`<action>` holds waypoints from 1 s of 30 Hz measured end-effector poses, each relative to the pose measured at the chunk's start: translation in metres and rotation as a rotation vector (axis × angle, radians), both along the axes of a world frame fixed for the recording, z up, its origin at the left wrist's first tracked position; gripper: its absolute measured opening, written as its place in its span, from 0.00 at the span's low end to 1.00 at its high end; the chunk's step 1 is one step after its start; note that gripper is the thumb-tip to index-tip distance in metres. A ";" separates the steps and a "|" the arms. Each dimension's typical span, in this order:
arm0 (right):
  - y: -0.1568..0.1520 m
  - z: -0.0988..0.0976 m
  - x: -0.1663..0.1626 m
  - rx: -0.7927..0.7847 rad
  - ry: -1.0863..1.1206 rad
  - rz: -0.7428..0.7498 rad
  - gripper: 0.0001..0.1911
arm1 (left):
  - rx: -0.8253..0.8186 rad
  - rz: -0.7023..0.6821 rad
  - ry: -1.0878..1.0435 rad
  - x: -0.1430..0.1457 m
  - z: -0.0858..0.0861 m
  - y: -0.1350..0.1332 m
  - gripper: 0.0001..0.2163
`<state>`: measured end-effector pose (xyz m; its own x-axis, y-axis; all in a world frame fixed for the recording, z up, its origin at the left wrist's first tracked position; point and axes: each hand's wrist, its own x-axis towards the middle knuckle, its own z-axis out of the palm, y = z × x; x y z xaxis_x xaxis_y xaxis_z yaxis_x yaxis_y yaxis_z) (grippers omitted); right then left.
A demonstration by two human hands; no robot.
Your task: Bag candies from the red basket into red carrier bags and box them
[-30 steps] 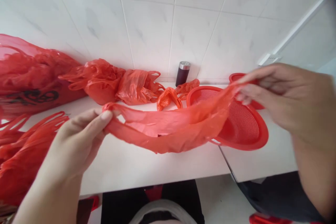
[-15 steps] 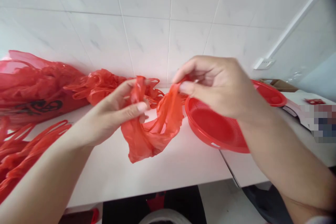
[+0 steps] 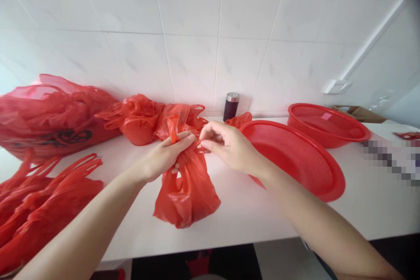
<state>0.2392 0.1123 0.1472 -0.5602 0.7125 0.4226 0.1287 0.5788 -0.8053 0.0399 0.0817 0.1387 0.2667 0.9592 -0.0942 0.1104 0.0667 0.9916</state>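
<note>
A thin red plastic bag [image 3: 187, 188] hangs folded over the white counter [image 3: 229, 214], its lower part resting on the surface. My left hand [image 3: 166, 155] is closed round the gathered top of the bag. My right hand [image 3: 226, 146] pinches the bag's handle end just to the right of my left fingertips. Both hands meet at the bag's top, in the middle of the view.
Several crumpled red bags [image 3: 141, 116] lie along the tiled wall, with a large printed red bag [image 3: 49, 118] at far left and a flat stack of red bags [image 3: 39, 201] at front left. A red mesh colander [image 3: 295, 157], a red basin [image 3: 328, 124] and a dark flask [image 3: 231, 106] stand at right.
The bag was stretched wide between my hands a second ago. My hands have come together and lowered, so the bag is now doubled over and hanging from them.
</note>
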 end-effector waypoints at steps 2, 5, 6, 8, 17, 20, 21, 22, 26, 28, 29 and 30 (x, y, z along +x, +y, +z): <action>-0.012 0.004 0.004 -0.023 0.164 -0.026 0.04 | 0.017 -0.060 0.000 -0.002 -0.002 0.000 0.13; -0.035 0.014 0.006 -0.099 0.225 0.139 0.06 | 0.120 -0.192 0.032 -0.010 0.000 -0.001 0.12; -0.040 0.015 0.005 -0.111 0.211 0.190 0.07 | 0.157 -0.236 0.071 -0.013 0.001 -0.001 0.11; -0.039 0.010 0.001 -0.089 0.213 0.170 0.06 | 0.202 -0.297 0.164 -0.018 0.004 -0.001 0.08; 0.009 -0.072 -0.038 -0.418 0.265 0.041 0.13 | 0.447 -0.014 0.393 -0.002 -0.026 0.004 0.04; 0.007 -0.084 -0.044 -0.643 0.424 0.108 0.11 | 0.659 0.236 0.612 0.008 -0.041 0.002 0.11; 0.006 -0.085 -0.043 -0.698 0.445 0.146 0.09 | 0.708 0.278 0.651 0.010 -0.045 0.000 0.11; 0.006 -0.085 -0.042 -0.739 0.433 0.185 0.07 | 0.738 0.300 0.658 0.012 -0.048 -0.002 0.11; 0.010 -0.083 -0.031 -0.593 0.194 0.076 0.06 | 0.751 0.255 0.549 0.012 -0.055 -0.008 0.10; 0.011 -0.082 -0.028 -0.222 0.081 -0.151 0.08 | 0.727 0.234 0.515 0.011 -0.057 -0.010 0.11; 0.011 -0.083 -0.028 -0.013 0.030 -0.259 0.08 | 0.706 0.234 0.511 0.010 -0.059 -0.011 0.12; 0.011 -0.085 -0.029 0.172 -0.021 -0.340 0.08 | 0.678 0.247 0.511 0.009 -0.060 -0.012 0.12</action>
<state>0.2104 0.1232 0.0626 -0.3138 0.7788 0.5432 0.3519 0.6267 -0.6953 0.0490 0.0694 0.0786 0.1253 0.8766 0.4646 0.6114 -0.4370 0.6597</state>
